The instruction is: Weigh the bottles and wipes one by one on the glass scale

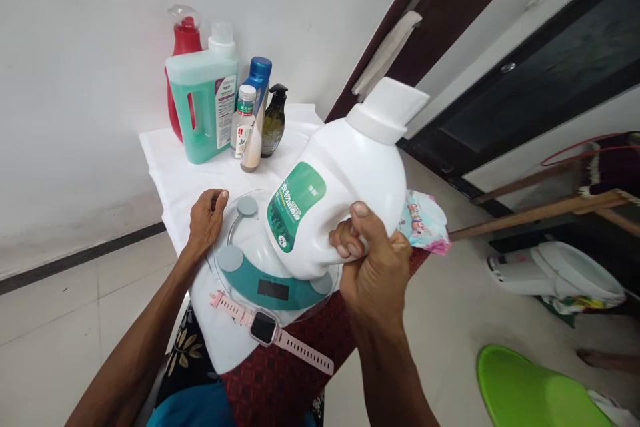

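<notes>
Jug (345, 167): smooth white plastic, rounded shoulders, ribbed cap, green label marked 2L; tilted above the round glass scale (274, 289). Right hand (377, 257): grip closed around the jug's handle. Left hand (206, 221): fingers loosely curled, empty, beside the scale on the cloth-covered desk (185, 177).

From the glass scale (263, 247), bottles (203, 107) block 11 o'clock, the white jug (350, 180) overhangs 1, the pink watch (263, 328) bars 6; white cloth (170, 180) leaves passage at 10.
</notes>
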`<control>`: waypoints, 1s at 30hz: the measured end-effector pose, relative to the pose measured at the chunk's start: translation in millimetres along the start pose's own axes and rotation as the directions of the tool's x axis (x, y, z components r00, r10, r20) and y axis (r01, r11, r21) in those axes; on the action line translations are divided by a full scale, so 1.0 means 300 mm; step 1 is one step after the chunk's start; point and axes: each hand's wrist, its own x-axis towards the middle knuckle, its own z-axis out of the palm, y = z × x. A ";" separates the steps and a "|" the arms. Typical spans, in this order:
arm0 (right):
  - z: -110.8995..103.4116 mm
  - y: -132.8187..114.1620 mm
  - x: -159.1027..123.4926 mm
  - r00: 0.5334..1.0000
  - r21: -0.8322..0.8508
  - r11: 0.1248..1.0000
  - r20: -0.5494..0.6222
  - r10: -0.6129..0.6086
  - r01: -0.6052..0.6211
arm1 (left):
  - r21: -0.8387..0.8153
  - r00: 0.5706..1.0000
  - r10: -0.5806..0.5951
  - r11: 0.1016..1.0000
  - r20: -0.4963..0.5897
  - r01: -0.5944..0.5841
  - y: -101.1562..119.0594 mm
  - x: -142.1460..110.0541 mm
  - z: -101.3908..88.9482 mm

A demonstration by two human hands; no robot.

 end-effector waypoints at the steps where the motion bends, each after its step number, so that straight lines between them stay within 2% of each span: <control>1: 0.004 0.018 -0.021 1.000 -0.006 1.000 -0.011 -0.006 0.006 | -0.003 1.000 0.002 1.000 0.000 -0.002 0.000 0.000 -0.001; 4: 0.026 0.067 -0.080 0.999 -0.060 0.998 -0.041 -0.031 0.029 | -0.003 1.000 0.008 1.000 -0.004 -0.008 -0.003 0.001 -0.001; 6: 0.040 0.083 -0.111 0.999 -0.116 0.993 -0.021 -0.033 0.030 | -0.009 1.000 0.012 1.000 -0.011 -0.012 -0.007 0.004 0.000; 10: 0.024 0.065 -0.142 0.986 -0.210 0.974 0.157 -0.052 0.085 | -0.096 0.998 0.020 0.995 -0.065 -0.026 0.022 -0.013 -0.010; 13: -0.047 0.054 -0.142 0.945 -0.273 0.944 0.313 -0.092 0.183 | -0.100 0.971 0.115 0.985 -0.210 -0.138 0.128 -0.095 -0.035; 15: -0.115 0.073 -0.138 0.944 -0.287 0.928 0.294 -0.152 0.239 | -0.082 0.931 0.249 0.956 -0.268 -0.280 0.238 -0.190 -0.043; 17: -0.186 0.109 -0.135 0.964 -0.313 0.917 0.166 -0.205 0.249 | -0.134 0.898 0.401 0.895 -0.182 -0.426 0.354 -0.298 -0.030; 19: -0.254 0.150 -0.136 0.980 -0.379 0.905 0.018 -0.200 0.192 | -0.244 0.868 0.496 0.839 -0.025 -0.487 0.449 -0.394 0.010; 20: -0.285 0.169 -0.137 0.981 -0.416 0.896 -0.043 -0.188 0.153 | -0.278 0.873 0.486 0.844 0.038 -0.458 0.484 -0.431 0.039; 22: -0.341 0.201 -0.138 0.976 -0.481 0.872 -0.127 -0.176 0.094 | -0.348 0.916 0.386 0.878 0.107 -0.329 0.529 -0.475 0.103; 24: -0.392 0.230 -0.136 0.967 -0.522 0.851 -0.180 -0.178 0.059 | -0.422 0.960 0.257 0.886 0.107 -0.190 0.549 -0.478 0.161; 27: -0.452 0.277 -0.128 0.966 -0.524 0.852 -0.223 -0.129 -0.007 | -0.467 0.993 0.119 0.878 -0.003 -0.106 0.554 -0.424 0.196; 30: -0.483 0.319 -0.117 0.967 -0.482 0.872 -0.252 -0.048 -0.082 | -0.399 0.986 0.029 0.912 -0.167 -0.095 0.545 -0.343 0.158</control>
